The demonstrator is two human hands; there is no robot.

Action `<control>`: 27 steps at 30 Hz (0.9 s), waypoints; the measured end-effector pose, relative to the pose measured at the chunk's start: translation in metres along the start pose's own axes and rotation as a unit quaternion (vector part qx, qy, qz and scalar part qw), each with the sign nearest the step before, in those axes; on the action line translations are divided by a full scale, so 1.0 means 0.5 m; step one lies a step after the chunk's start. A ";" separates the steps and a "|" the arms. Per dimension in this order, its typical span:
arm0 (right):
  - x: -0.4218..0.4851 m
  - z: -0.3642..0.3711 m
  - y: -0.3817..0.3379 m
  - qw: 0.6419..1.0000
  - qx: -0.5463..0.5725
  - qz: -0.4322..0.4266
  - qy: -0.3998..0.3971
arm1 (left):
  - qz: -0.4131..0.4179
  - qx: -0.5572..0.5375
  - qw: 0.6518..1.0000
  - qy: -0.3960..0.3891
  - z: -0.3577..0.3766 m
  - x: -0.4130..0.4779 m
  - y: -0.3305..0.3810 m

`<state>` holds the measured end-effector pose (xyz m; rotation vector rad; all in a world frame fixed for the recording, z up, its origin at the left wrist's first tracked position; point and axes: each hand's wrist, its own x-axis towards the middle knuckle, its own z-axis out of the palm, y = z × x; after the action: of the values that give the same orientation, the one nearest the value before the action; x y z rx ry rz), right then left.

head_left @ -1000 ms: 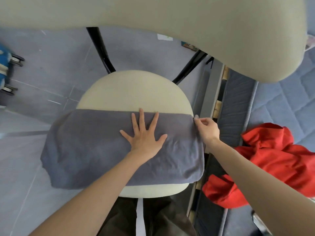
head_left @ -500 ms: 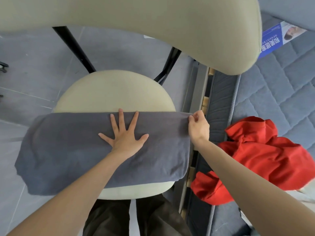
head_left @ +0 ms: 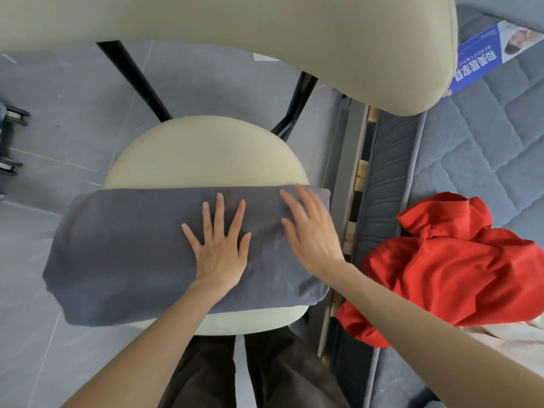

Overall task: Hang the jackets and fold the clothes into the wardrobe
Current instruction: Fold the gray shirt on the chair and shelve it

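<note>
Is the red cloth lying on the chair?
No, the red cloth lies crumpled on the blue mattress; the chair seat holds a grey cloth.

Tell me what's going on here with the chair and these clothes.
A person is folding a grey garment laid across the round cream chair seat. The left hand lies flat on the middle of the cloth, fingers spread. The right hand, fingers straight and blurred, is over the cloth's right end. A red garment lies crumpled and untouched on the blue mattress to the right. No wardrobe is in view.
</note>
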<state>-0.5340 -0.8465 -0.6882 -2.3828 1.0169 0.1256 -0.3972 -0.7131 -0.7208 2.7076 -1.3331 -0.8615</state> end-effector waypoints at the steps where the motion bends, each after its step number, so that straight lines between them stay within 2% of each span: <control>1: -0.013 0.018 -0.006 0.998 -0.021 -0.017 -0.050 | -0.005 0.006 1.000 -0.007 0.006 -0.005 -0.008; 3: -0.029 0.050 -0.002 0.989 -0.082 -0.026 -0.121 | -0.007 0.024 1.000 -0.001 0.010 -0.008 -0.030; 8: -0.024 0.051 0.014 0.981 -0.120 -0.004 -0.150 | -0.034 0.027 0.999 -0.002 -0.023 0.004 -0.098; 10: -0.034 0.039 -0.004 0.990 -0.086 0.012 -0.109 | -0.010 0.046 0.999 -0.003 -0.045 0.008 -0.112; 12: -0.060 0.027 -0.029 0.999 -0.023 0.039 -0.005 | 0.031 0.065 0.997 -0.006 -0.072 0.020 -0.113; 14: -0.099 0.029 -0.054 0.989 0.070 0.122 0.037 | 0.075 0.068 0.995 -0.020 -0.098 0.040 -0.107; 15: -0.121 0.036 -0.069 0.969 0.143 0.201 0.022 | 0.092 0.067 0.993 -0.032 -0.110 0.051 -0.102; 17: -0.168 0.053 -0.101 0.890 0.272 0.365 0.001 | 0.113 0.072 0.989 -0.059 -0.131 0.072 -0.090; 20: -0.221 0.092 -0.144 0.777 0.366 0.512 -0.013 | 0.148 0.087 0.983 -0.058 -0.152 0.097 -0.073; 22: -0.231 0.120 -0.172 0.695 0.442 0.567 -0.018 | 0.173 0.092 0.980 -0.046 -0.155 0.107 -0.061; 24: -0.223 0.137 -0.194 0.620 0.513 0.593 0.012 | 0.167 0.072 0.982 -0.042 -0.154 0.111 -0.051; 25: -0.216 0.143 -0.201 0.593 0.538 0.598 0.036 | 0.156 0.059 0.985 -0.041 -0.153 0.113 -0.048; 27: -0.204 0.154 -0.208 0.563 0.565 0.598 0.080 | 0.139 0.053 0.988 -0.039 -0.152 0.119 -0.046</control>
<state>-0.5250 -0.6824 -0.6783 -0.2859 1.8357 -0.2232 -0.3152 -0.7598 -0.6897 2.4955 -1.7649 -0.8999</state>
